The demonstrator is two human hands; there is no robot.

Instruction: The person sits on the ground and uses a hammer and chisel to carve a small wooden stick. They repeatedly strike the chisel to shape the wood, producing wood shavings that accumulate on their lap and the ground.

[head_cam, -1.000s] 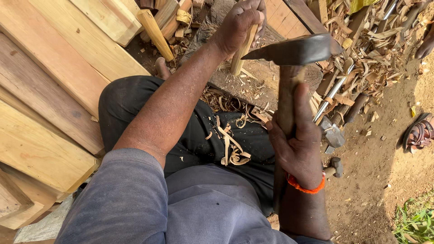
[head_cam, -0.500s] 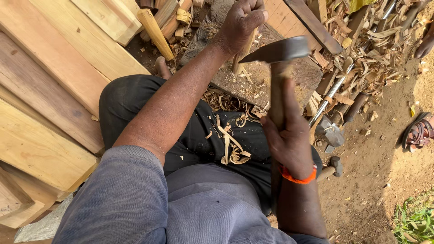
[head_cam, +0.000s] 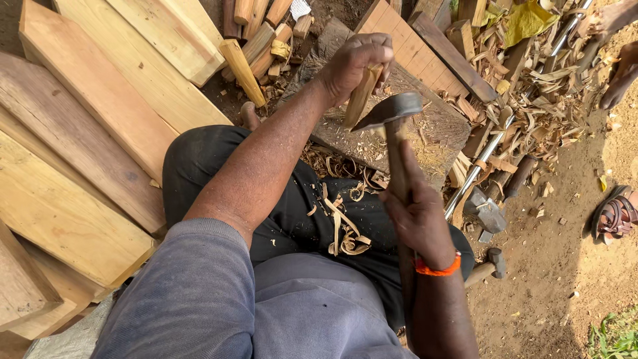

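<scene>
Left hand (head_cam: 355, 63): closed around the top of a short pale wooden stick (head_cam: 361, 98), held nearly upright with a slight lean, lower end down on the dark chopping block (head_cam: 425, 133). Long axis of the stick: top under the fist, bottom toward the lap.

Right hand (head_cam: 419, 216): wrapped around the wooden handle of a hatchet (head_cam: 392, 113), thumb laid along the shaft, orange band at the wrist. Handle running straight up from the fist, away from the body; grey steel head at the far end, just right of the stick, edge turned toward it, touching or almost touching its side — hard to tell which. Left hand above the blade on the stick, right hand well below on the handle; left hand much the nearer to the edge.

Further out: curled wood shavings (head_cam: 342, 226) on the dark trousers and around the foot of the block. Left of the knee, broad pale planks (head_cam: 86, 133) stacked in layers. Beyond the block, short split billets (head_cam: 252, 46) in a heap and darker boards. To the right, a long metal bar (head_cam: 482, 163) across a litter of chips, a second axe head (head_cam: 486, 211) lying on the dirt, a small hammer (head_cam: 492, 262) by the right elbow, a sandal (head_cam: 615, 216) at the frame edge.
</scene>
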